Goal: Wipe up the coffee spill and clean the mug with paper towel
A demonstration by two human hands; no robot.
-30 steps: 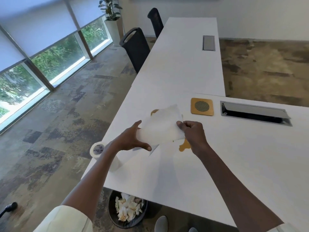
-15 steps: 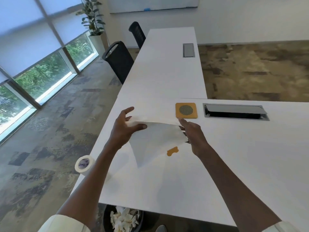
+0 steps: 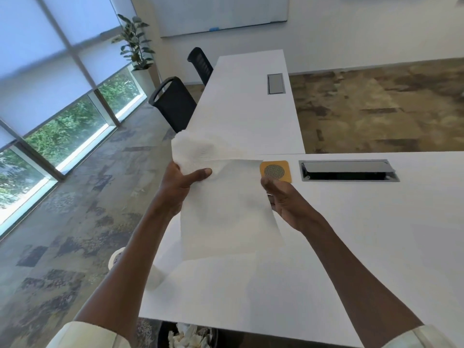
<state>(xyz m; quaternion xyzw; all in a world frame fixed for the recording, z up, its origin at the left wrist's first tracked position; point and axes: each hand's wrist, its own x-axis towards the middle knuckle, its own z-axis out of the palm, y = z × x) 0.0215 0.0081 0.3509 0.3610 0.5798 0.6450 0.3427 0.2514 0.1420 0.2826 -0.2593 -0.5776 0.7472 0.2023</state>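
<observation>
nearest the camera, at the bottom edge, a dark waste bin (image 3: 185,335) holding crumpled white paper sits under the near edge of the white table (image 3: 376,234). two cream sleeves show at the lower corners, and both bare forearms reach forward over the table.

a paper towel roll (image 3: 116,256) lies at the table's left edge, mostly hidden behind the left forearm.

the paper towel sheet (image 3: 226,209) is held in the air above the table, between the two hands. its long axis runs from its free lower edge, which hangs toward the person, up to a folded top that leans away toward the far side of the room. the top part flops over beyond the left hand.

the left hand (image 3: 179,187) grips the sheet's upper left corner, thumb laid across the front and fingers curled behind. the right hand (image 3: 283,197) pinches the right edge of the sheet near the top, fingers narrowly closed on it.

just beyond the right hand, a square yellow coaster (image 3: 276,171) lies flat on the table, and a cable box (image 3: 347,170) with its lid raised is set into the tabletop to its right.

farther off, two black chairs (image 3: 175,104) stand along a second table's left side.
</observation>
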